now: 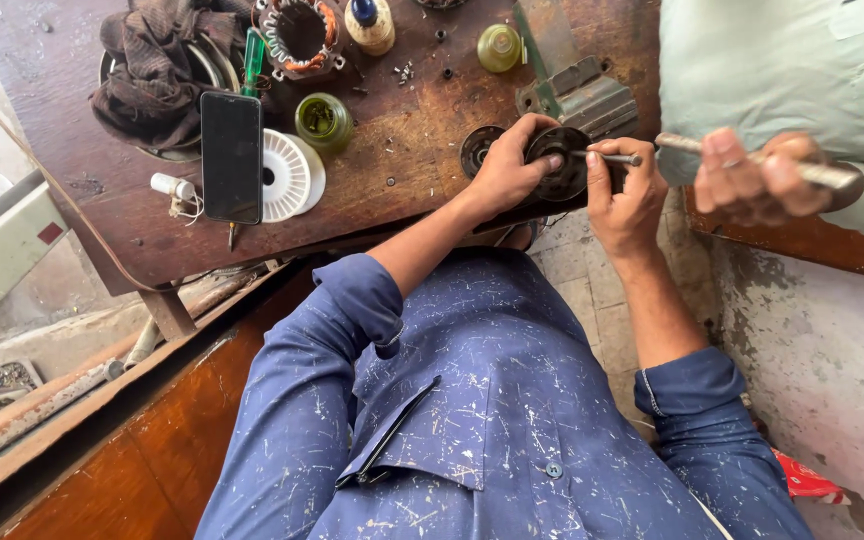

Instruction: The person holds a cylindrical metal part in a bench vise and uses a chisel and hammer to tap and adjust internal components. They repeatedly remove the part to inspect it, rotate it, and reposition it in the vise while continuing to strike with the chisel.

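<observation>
My left hand (508,165) grips a dark round metal part (558,163), a disc-shaped motor piece, at the edge of the wooden workbench (392,170). My right hand (624,195) pinches a thin metal rod (607,157) whose tip rests against the disc's face. A second dark disc (475,148) lies just left of my left hand. Both blue sleeves are rolled up.
Another person in a pale green shirt (782,70) stands at the right; that person's hand (757,180) holds a metal bar. On the bench lie a black phone (231,157), white plastic fan (287,175), green jar (324,121), copper-wound stator (300,35), dark rag (157,70) and grey metal block (582,95).
</observation>
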